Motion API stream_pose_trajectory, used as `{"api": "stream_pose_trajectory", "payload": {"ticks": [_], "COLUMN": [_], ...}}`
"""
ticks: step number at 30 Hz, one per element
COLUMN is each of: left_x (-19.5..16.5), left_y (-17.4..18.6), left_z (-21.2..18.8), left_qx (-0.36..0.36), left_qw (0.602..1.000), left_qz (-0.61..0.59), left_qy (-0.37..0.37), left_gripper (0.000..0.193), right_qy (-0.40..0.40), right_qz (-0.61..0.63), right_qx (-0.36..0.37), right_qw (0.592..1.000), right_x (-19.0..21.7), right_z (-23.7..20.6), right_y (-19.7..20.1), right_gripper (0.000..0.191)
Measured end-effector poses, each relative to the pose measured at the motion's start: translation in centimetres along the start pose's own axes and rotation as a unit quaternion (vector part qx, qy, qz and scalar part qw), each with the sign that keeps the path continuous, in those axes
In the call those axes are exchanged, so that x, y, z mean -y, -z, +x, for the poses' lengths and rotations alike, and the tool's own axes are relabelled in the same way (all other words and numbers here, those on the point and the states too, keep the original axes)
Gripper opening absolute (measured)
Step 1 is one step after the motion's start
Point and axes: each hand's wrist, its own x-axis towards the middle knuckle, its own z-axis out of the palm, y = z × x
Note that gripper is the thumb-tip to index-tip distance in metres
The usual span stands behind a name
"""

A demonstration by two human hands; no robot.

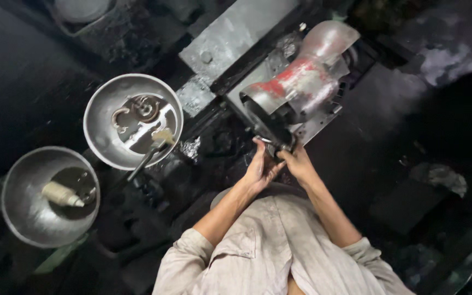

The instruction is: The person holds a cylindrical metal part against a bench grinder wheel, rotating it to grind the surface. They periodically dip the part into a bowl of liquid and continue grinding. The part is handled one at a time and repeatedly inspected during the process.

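Metal part [273, 148] pinched in both your hands, left hand [260, 166] and right hand [297, 163], fingers closed on it, steadied against the grinder wheel [266, 123].

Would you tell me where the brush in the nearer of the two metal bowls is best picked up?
Grip the dark handle of the brush where it sticks out over the rim of the metal bowl, coming from the lower side. The bristle end lies inside among small metal parts, while the handle end looks free.

grinder [296, 90] blocks ahead; steel bowls [132, 120] crowd left; right side open.
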Motion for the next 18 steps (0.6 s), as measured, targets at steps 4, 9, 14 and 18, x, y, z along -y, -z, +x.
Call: {"api": "stream_pose_trajectory", "payload": {"ticks": [4, 9, 14, 18], "left_x": [1.9, 4.6, 6.3, 5.1], "left_y": [1.2, 2.0, 2.4, 3.5], "left_z": [1.3, 2.3, 1.8, 0.2], "left_qx": [0.041, 0.091, -0.084, -0.159], "left_qw": [0.998, 0.991, 0.985, 0.967], "left_qz": [-0.016, -0.034, 0.099, 0.143], "left_qy": [0.042, 0.093, 0.110, 0.136], "left_gripper": [0.084, 0.084, 0.051, 0.049], "right_qy": [-0.016, -0.092, 0.126, 0.124], "right_qz": [-0.052, -0.117, -0.054, 0.068], "right_qx": [-0.056, -0.105, -0.134, -0.116], "right_qw": [0.997, 0.983, 0.981, 0.983], "right_x": [-1.0, -2.1, -1.5, -1.2], "right_z": [-1.2, -3.1, -9.1, -11.3], "right_y": [1.2, 3.3, 4.8, 5.1], "right_gripper": [0.068, 0.066, 0.079, 0.077]}}
